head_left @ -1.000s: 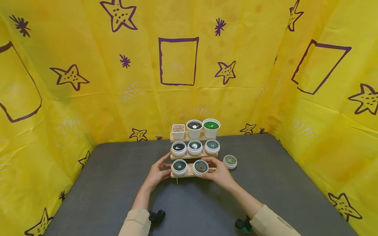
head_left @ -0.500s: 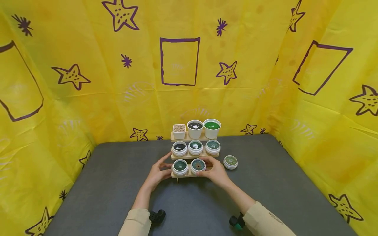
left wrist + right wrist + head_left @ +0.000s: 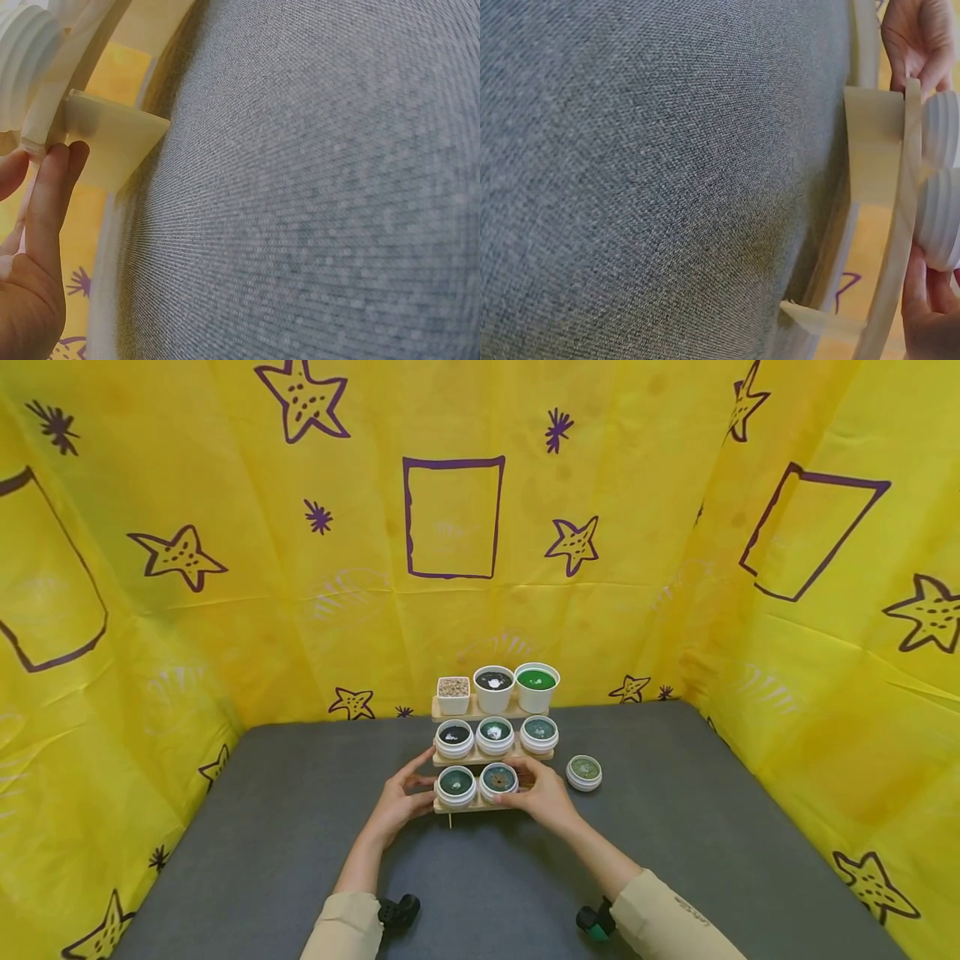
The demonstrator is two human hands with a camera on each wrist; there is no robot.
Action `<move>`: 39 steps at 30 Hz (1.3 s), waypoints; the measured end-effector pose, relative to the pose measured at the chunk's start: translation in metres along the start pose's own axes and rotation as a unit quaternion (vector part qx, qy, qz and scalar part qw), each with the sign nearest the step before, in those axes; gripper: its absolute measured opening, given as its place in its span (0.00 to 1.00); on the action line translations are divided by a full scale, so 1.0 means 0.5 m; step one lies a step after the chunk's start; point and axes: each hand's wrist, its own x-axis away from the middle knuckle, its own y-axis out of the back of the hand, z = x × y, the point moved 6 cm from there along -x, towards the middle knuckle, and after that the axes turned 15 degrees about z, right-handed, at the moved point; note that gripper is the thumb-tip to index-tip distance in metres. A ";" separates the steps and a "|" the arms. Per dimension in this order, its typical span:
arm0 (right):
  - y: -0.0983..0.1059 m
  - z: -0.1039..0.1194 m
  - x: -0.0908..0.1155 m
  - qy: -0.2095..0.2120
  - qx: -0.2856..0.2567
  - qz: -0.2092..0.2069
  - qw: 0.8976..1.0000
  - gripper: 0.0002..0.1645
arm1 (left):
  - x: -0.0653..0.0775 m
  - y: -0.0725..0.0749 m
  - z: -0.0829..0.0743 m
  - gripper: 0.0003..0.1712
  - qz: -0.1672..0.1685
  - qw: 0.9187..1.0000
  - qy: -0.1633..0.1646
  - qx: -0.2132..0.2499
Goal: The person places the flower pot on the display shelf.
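Note:
A three-tier wooden stand (image 3: 491, 758) holds small white pots in rows. My left hand (image 3: 397, 803) pinches the left end of its lowest shelf; the left wrist view has the thumb above the board (image 3: 54, 112) and the fingers (image 3: 49, 187) below. My right hand (image 3: 547, 797) grips a round white pot with blue-green filling and a brown centre (image 3: 498, 778) on that shelf. Left of it stands a pot with dark green filling (image 3: 455, 783), close beside. In the right wrist view, the fingers (image 3: 919, 285) touch the ribbed side of the gripped pot (image 3: 937, 217).
One pot with olive-green filling (image 3: 584, 772) stands on the grey table (image 3: 300, 827), right of the stand. Dark and green pots fill the middle tier. Up top are a square tub of pale grains (image 3: 453, 689) and two taller cups (image 3: 536, 681). Yellow cloth (image 3: 450, 627) encloses the table.
My right hand has slid the pot with the brown centre leftward along the lowest shelf, up to the dark green one. My left hand has stayed at the stand's left end.

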 end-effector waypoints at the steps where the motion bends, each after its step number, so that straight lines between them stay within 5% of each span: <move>1: -0.001 0.001 -0.001 0.001 0.000 0.001 1.000 0.36 | 0.000 0.000 0.000 0.44 0.000 1.000 0.000 0.000; 21: 0.007 -0.008 0.012 0.007 -0.046 0.003 0.999 0.36 | -0.003 -0.002 0.001 0.43 -0.002 1.000 0.005 0.003; 39: 0.082 -0.036 0.053 0.003 -0.021 -0.039 0.999 0.32 | -0.004 0.002 0.004 0.43 -0.005 1.000 0.004 0.000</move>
